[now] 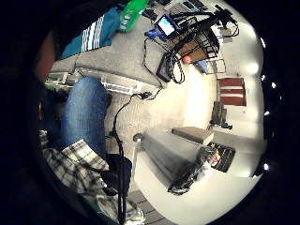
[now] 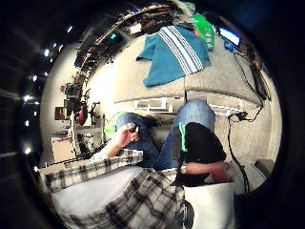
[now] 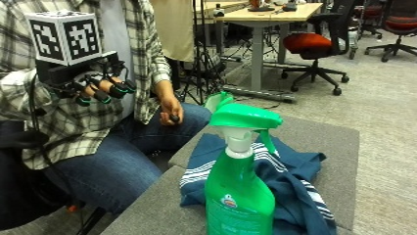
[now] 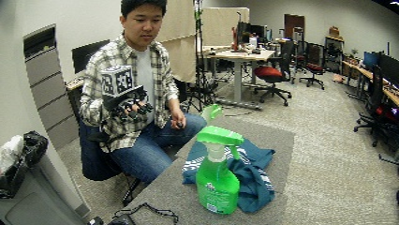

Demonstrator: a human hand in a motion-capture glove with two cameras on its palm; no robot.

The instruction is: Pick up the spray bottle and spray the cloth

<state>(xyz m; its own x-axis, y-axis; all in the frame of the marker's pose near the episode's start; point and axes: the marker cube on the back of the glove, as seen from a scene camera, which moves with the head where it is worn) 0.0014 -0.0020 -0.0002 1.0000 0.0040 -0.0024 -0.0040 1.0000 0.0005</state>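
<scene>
One spray bottle (image 3: 239, 191) stands beside one cloth (image 3: 291, 181); gloved hand (image 3: 98, 83) raised.

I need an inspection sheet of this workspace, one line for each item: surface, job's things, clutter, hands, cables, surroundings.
Surface: grey table, the person seated at its far side.
Job's things: green spray bottle upright at the near edge, untouched; teal striped cloth bunched on the table behind it.
Clutter: a second green sprayer head shows behind the cloth.
Hands: gloved right hand raised at chest height, fingers loosely curled, holding nothing; bare left hand on the thigh, holding a small dark object.
Cables: black cable lying on the table's near end.
Surroundings: office desks and chairs; red office chair behind; grey cabinet beside the person.
</scene>
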